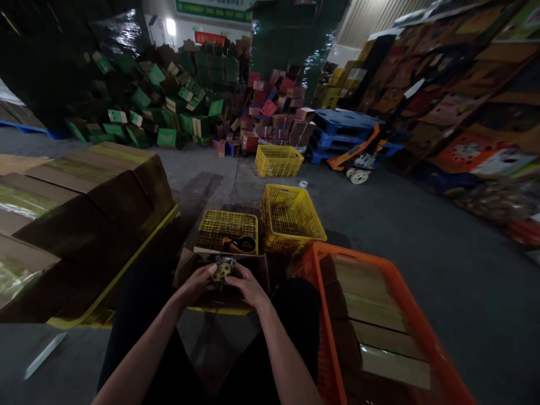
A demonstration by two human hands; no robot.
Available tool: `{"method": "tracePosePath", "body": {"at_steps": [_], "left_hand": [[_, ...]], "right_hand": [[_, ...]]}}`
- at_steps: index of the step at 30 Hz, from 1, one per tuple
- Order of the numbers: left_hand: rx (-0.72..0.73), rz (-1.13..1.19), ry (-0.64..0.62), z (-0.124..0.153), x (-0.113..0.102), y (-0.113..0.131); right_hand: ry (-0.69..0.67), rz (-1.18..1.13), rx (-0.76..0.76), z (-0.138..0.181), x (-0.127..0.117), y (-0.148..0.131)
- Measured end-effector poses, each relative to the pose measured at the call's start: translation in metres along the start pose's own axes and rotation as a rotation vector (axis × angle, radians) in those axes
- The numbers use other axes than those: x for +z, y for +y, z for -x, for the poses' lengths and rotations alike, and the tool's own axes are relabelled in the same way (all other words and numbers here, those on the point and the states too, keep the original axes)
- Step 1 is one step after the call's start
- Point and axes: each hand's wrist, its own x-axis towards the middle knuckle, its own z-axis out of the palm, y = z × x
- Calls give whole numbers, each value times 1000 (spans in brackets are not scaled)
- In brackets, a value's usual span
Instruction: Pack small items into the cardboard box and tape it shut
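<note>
Forearms reach forward over my lap, my left hand (197, 284) and right hand (248, 286) meeting, fingers curled shut around a small gadget (223, 269) above a box (219, 264).

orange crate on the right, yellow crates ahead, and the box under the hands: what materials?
Orange crate: looks like moulded plastic, smooth rim, perforated wall. Yellow crates: likely the same plastic, open lattice sides and floor. Box under the left hand and right hand: brown, matte, folded flaps, probably corrugated cardboard. The small item both hands hold is too dim to judge.
</note>
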Motion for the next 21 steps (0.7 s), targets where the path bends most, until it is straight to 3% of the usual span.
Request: {"method": "tracePosePath", "body": {"at_steps": [2, 6, 11, 15, 21], "left_hand": [[10, -2, -31, 2, 1, 1], [31, -78, 33, 2, -1, 2], [35, -160, 79, 1, -3, -1], [33, -76, 112, -2, -3, -5], [50, 43, 250, -9, -4, -9]], "right_hand": [[26, 94, -38, 1, -2, -3], [67, 120, -72, 1, -7, -6], [269, 155, -98, -4, -14, 1], [407, -10, -114, -9, -17, 9], [472, -158, -128, -12, -16, 13]]}}
